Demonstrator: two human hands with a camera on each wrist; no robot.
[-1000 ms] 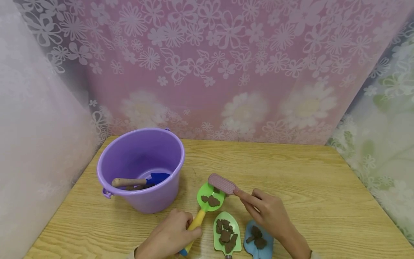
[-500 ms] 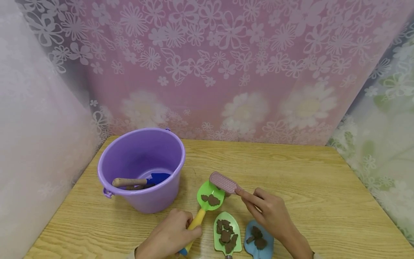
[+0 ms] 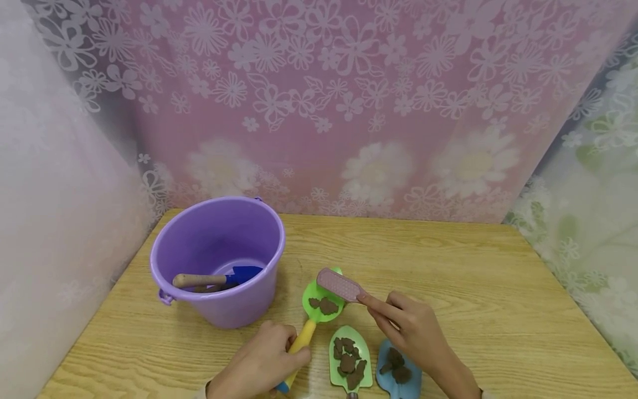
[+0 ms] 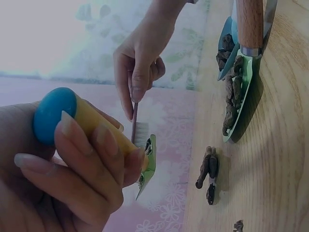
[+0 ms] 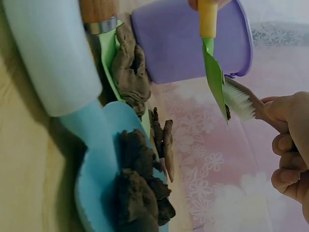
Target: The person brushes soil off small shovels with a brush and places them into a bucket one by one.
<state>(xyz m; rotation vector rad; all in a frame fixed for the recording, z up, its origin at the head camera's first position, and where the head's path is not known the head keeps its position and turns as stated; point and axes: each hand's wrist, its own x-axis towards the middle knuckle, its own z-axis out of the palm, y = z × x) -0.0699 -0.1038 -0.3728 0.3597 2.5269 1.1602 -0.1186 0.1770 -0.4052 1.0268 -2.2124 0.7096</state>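
Observation:
My left hand (image 3: 266, 357) grips the yellow, blue-ended handle of a green hand trowel (image 3: 324, 317), raised over the table. Brown clay-like lumps (image 3: 327, 306) lie on its blade. My right hand (image 3: 413, 327) holds a pinkish-brown brush (image 3: 340, 284) by its handle, index finger along it. In the right wrist view the white bristles (image 5: 239, 102) touch the trowel's blade. In the head view the brush's back hides part of the blade. Below, a pale green trowel (image 3: 366, 370) and a light blue scoop (image 3: 413, 382) lie on the table, both bearing brown lumps.
A purple bucket (image 3: 234, 310) stands at the left, holding a blue trowel with a wooden handle (image 3: 199, 281) and some brown matter. Loose brown pieces (image 4: 208, 169) lie on the wooden table (image 3: 448, 266). Flowered curtains (image 3: 319, 111) hang behind and at both sides.
The brush dips slightly away, then moves left and a little nearer across the green blade. The blade has shifted slightly left, and its far tip now shows beyond the brush.

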